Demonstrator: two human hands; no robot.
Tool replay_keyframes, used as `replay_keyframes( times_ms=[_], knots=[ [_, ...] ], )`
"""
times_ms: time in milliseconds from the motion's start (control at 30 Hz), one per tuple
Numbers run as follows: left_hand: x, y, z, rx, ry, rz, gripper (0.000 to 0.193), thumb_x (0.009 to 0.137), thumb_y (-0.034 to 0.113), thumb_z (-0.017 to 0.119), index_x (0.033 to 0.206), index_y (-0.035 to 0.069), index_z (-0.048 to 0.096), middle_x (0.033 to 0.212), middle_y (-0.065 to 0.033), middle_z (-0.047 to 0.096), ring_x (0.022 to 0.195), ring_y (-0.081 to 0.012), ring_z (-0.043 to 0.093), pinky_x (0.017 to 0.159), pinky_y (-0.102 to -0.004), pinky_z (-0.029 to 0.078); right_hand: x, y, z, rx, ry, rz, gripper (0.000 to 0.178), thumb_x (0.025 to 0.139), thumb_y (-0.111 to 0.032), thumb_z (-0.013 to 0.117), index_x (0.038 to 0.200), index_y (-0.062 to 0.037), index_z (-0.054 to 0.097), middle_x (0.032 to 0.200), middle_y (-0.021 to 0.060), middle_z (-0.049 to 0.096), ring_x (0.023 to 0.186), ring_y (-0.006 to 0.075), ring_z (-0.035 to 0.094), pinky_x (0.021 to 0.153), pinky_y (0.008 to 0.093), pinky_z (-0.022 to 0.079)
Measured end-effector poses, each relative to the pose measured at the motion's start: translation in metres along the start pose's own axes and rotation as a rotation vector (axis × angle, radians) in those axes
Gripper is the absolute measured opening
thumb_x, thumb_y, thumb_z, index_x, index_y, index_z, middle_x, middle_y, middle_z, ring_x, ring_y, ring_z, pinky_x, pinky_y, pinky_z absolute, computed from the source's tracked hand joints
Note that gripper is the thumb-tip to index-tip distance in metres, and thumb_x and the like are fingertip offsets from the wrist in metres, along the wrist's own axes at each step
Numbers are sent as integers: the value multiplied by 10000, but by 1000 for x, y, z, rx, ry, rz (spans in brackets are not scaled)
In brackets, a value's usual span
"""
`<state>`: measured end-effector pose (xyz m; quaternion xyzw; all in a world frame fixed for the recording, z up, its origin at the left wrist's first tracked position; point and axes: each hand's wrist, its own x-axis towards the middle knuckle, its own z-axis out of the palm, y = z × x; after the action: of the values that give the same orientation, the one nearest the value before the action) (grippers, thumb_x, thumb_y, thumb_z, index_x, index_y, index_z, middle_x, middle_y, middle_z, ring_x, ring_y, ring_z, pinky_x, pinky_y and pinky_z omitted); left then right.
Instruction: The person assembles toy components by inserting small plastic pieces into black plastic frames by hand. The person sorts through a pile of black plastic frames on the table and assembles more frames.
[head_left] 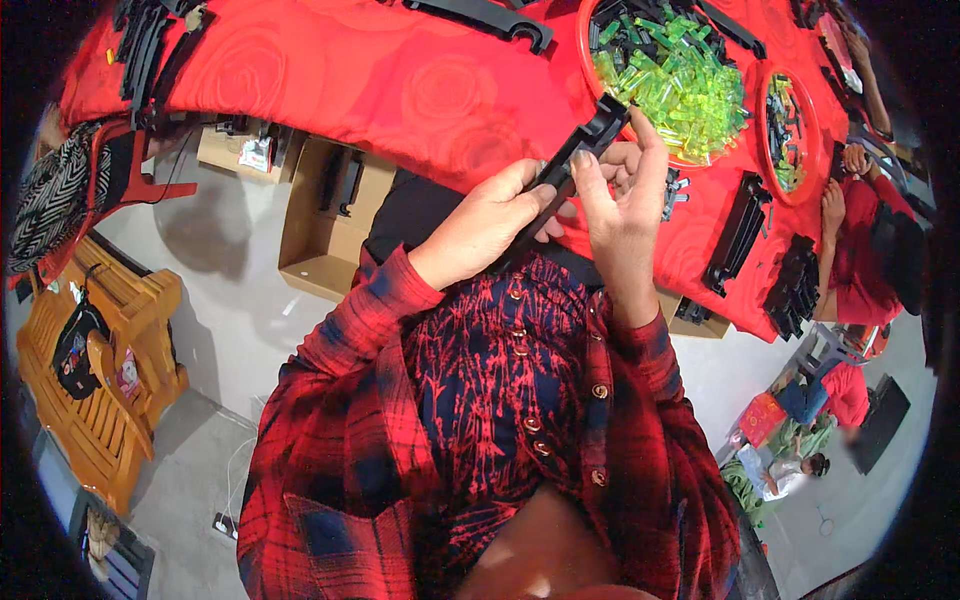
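Between my two hands a long black plastic part is held at a slant, its far end pointing toward a red basin of small pieces. My left hand is closed round its lower portion, thumb lying along the top. Higher up, my right hand grips the same part, with the thumb pressed on its face and the index finger by the far end. The fingers partly hide the part, so whether a small piece sits under my right thumb cannot be made out.
The red basin holds yellow-green clear and black pieces. A smaller red basin stands to its right. More black parts lie on the red tablecloth. Below is an open cardboard box. Another person's hand is at the right.
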<state>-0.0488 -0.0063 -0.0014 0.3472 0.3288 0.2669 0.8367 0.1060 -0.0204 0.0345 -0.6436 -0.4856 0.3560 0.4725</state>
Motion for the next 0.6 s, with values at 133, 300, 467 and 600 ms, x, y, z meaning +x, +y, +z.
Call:
replay_keyframes(
  times_ms=[133, 300, 467, 600],
  knots=[
    [-3, 9, 5, 103, 90, -21, 241, 1046, 195, 507, 1208, 26, 564, 979, -8, 633, 826, -90, 615, 733, -246, 498, -3, 8, 2, 125, 1, 33, 615, 927, 41, 613, 1446, 66, 283, 931, 35, 550, 808, 76, 544, 719, 204, 462],
    [2, 5, 1, 296, 253, 45, 229, 1003, 204, 596, 962, -15, 647, 849, -14, 663, 723, -71, 615, 661, -244, 520, -6, 12, 6, 138, 23, -32, 619, 924, 62, 607, 1442, 68, 269, 985, 62, 560, 851, 94, 562, 768, 215, 479],
    [4, 3, 2, 84, 217, 23, 210, 1002, 199, 602, 986, -2, 658, 877, -7, 664, 759, -70, 604, 657, -247, 511, -4, 6, 6, 124, 81, -44, 702, 848, 71, 686, 1419, 79, 278, 982, 49, 544, 823, 86, 532, 750, 216, 469],
    [2, 11, 5, 115, 233, -27, 182, 1014, 181, 584, 1001, 15, 657, 913, 4, 662, 786, -72, 597, 654, -251, 501, -4, 7, 6, 164, 85, -34, 704, 849, 66, 686, 1419, 78, 272, 977, 50, 543, 825, 87, 532, 749, 218, 469]
  ],
)
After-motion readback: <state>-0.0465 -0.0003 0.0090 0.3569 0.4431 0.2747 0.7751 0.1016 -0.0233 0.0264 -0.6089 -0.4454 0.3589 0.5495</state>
